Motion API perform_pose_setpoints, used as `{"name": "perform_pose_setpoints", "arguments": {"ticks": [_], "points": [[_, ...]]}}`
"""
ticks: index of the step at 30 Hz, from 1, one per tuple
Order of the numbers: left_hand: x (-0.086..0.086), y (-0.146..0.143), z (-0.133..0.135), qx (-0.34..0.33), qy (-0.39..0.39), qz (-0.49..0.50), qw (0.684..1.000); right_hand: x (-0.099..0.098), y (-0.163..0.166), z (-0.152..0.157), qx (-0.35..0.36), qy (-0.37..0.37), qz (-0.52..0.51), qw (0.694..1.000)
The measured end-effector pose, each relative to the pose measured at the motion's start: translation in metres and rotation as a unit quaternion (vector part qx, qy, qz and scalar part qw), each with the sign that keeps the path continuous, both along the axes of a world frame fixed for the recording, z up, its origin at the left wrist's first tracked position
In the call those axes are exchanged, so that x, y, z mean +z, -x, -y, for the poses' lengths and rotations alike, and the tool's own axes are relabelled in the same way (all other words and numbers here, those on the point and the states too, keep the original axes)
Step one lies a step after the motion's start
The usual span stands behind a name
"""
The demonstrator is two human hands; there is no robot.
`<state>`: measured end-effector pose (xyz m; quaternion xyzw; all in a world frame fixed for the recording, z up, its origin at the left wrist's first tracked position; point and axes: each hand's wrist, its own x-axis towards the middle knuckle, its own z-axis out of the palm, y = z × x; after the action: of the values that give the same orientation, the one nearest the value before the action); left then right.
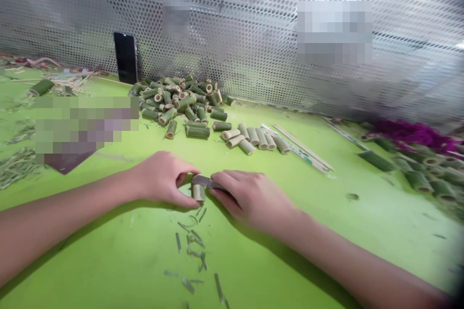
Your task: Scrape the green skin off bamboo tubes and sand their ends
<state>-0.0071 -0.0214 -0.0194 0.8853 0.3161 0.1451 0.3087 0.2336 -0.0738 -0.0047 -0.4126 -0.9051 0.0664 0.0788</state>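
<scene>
Arms (337,251) over grn tbl (108,260), perf. wall (246,67) bhd

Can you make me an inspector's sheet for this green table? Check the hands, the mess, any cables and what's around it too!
Surface: green table, shavings scattered below the hands.
Job's things: short bamboo piece, knife blade against it; green pile and pale pieces beyond.
Clutter: thin sticks right of the pale pieces; purple strands at far right.
Hands: left pinches the bamboo piece; right grips the knife.
Cables: nothing seen.
Surroundings: phone propped upright by a perforated wall.
</scene>
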Motion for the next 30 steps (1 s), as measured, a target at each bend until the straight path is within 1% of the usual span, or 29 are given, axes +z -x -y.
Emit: {"name": "perform_pose_setpoints", "arguments": {"ticks": [2,4,9,12,15,18,19,20,21,24,26,28,30], "points": [[0.0,-0.001,-0.001,-0.002,-0.007,0.001,1.0,0.001,0.003,0.0,-0.002,-0.009,0.008,1.0],[0.0,-0.001,-0.001,-0.001,-0.012,0.002,1.0,0.001,0.004,0.001,-0.005,-0.001,0.009,1.0],[0.0,-0.002,0.002,0.011,-0.016,0.007,1.0,0.0,0.001,-0.004,0.005,0.059,-0.016,0.998],[0.0,-0.003,0.004,0.012,-0.01,0.009,1.0,0.001,-0.004,-0.007,0.023,0.085,-0.024,0.996],[0.0,-0.002,0.003,0.01,-0.003,0.012,1.0,0.009,-0.008,-0.004,0.043,0.132,-0.025,0.99],[-0.001,0.0,0.002,0.016,-0.001,0.015,1.0,0.017,-0.012,0.0,0.094,0.196,-0.024,0.976],[-0.002,0.0,0.001,0.017,0.0,0.015,1.0,0.019,-0.013,0.001,0.105,0.207,-0.025,0.972],[-0.002,0.0,0.001,0.017,0.0,0.012,1.0,0.019,-0.013,0.002,0.105,0.205,-0.028,0.973],[-0.003,0.0,0.0,0.016,-0.002,0.009,1.0,0.018,-0.013,0.002,0.091,0.187,-0.032,0.978],[-0.004,0.0,0.0,0.012,-0.021,0.004,1.0,0.009,-0.011,0.001,0.023,0.085,-0.031,0.996],[-0.003,-0.002,0.001,0.01,-0.037,0.004,0.999,0.003,-0.007,-0.001,0.0,0.035,-0.012,0.999],[-0.002,-0.003,0.002,0.011,-0.048,0.007,0.999,0.0,-0.004,-0.002,-0.008,0.01,0.008,1.0],[-0.001,-0.005,0.004,0.015,-0.053,0.013,0.998,-0.001,-0.001,-0.003,-0.01,0.004,0.014,1.0]]}}
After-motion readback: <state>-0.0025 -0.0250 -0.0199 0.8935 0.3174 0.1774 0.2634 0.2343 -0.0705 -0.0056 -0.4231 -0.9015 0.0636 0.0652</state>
